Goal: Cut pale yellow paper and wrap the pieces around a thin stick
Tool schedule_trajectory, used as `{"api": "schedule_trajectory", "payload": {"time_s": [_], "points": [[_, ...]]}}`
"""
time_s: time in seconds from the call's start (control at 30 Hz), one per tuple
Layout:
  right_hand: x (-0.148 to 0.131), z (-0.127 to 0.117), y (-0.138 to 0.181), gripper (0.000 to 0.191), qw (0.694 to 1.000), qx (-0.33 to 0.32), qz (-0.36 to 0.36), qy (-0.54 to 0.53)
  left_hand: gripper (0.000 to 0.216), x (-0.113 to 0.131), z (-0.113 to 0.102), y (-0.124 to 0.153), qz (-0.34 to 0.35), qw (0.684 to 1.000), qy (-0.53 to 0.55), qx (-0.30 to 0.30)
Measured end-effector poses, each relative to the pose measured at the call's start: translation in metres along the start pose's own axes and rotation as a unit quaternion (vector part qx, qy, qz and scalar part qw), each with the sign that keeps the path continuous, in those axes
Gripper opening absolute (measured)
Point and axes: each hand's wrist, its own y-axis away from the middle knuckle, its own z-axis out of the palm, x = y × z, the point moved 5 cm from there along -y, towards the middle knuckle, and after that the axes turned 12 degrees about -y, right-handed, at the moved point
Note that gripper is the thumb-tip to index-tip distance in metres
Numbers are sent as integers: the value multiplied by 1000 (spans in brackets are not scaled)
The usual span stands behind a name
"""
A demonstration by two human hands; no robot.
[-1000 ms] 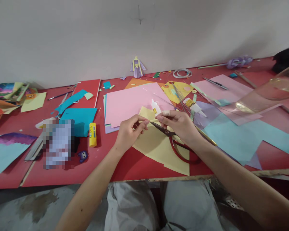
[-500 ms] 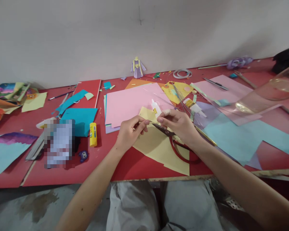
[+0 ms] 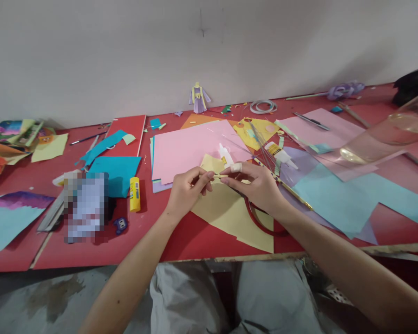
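Note:
A thin, pale yellow strip (image 3: 218, 176), apparently paper, spans the gap between my fingertips. My left hand (image 3: 188, 188) pinches one end between thumb and forefinger. At the other end, the thumb and forefinger of my right hand (image 3: 261, 185) close on it; a white bandage wraps one finger. Under my right hand lie scissors with red handles (image 3: 253, 217), their blades mostly covered by the hand. They rest on a sheet of pale yellow paper (image 3: 226, 220). Just beyond the fingertips is a small white glue bottle (image 3: 225, 155).
Pink sheets (image 3: 191, 144) lie ahead, and a paper dress figure (image 3: 197, 98) leans on the wall. A glue stick (image 3: 134, 195) is at left, a second glue bottle (image 3: 282, 155) at right. A clear cup (image 3: 390, 134) of liquid stands far right, beside light blue paper (image 3: 348, 199).
My right hand has shifted slightly, its fingertips now meeting the strip held by my left hand. It covers more of the scissors, and a patterned pencil shows beyond it.

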Motion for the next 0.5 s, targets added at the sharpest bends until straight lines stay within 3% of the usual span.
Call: {"api": "schedule_trajectory", "payload": {"time_s": [0.27, 0.5], "points": [[-5, 0, 1, 12, 996, 11, -82, 32, 36, -1, 2, 0, 0, 1000, -12, -11], [4, -5, 1, 20, 999, 53, 0, 6, 35, -1, 1, -1, -10, 1000, -5, -7]]}}
